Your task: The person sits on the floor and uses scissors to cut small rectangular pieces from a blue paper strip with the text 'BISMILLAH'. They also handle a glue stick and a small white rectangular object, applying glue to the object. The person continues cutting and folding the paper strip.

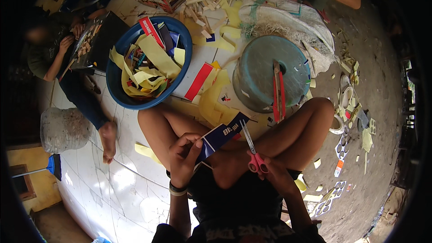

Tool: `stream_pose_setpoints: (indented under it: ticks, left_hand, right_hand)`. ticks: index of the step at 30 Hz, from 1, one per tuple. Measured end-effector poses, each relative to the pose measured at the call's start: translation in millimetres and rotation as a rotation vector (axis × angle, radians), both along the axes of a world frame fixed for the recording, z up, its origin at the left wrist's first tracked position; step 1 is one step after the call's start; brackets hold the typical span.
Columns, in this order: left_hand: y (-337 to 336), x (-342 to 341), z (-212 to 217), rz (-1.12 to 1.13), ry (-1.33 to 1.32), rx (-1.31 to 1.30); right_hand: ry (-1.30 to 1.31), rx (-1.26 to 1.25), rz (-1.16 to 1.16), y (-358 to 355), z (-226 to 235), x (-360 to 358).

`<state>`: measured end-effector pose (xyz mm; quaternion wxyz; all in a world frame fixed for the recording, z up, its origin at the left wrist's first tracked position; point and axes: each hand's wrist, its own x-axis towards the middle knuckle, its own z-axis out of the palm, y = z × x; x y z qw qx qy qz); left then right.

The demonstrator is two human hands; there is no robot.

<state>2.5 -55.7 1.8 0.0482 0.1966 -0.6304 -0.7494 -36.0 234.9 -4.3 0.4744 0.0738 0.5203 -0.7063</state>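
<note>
Card strip point(221, 136), blue, pinched in left hand point(184, 155); long axis runs up-right. Right hand point(265, 168) grips red scissors point(253, 149), blades open just right of strip, pointing up-left.

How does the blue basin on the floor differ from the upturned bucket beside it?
The blue basin sits right way up and open, while the upturned bucket shows only its flat, scuffed bottom. The basin is deep blue; the bucket is a duller teal. The basin is piled with yellow paper strips, whereas the bucket carries a red-edged strip lying across it. Both are round and sit on the floor amid scattered scraps.
</note>
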Motion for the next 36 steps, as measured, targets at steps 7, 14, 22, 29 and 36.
stream_pose_setpoints:
  ticks: [7,14,22,29,36]
  left_hand:
    - [4,0,-2,0.022,0.016,0.004]
    - [2,2,4,0.006,0.054,-0.057]
    - [-1,0,2,-0.012,0.057,-0.026]
    - [-3,2,0,-0.012,0.033,0.013]
    - [11,-6,5,0.148,0.252,-0.040]
  right_hand:
    - [-0.095,-0.001,-0.036,-10,4,4]
    - [0.075,-0.019,-0.006,-2,1,10]
    - [0.227,0.082,-0.027,-7,1,11]
    - [0.364,0.179,0.193,8,3,6]
    - [0.827,0.394,0.300,17,13,2]
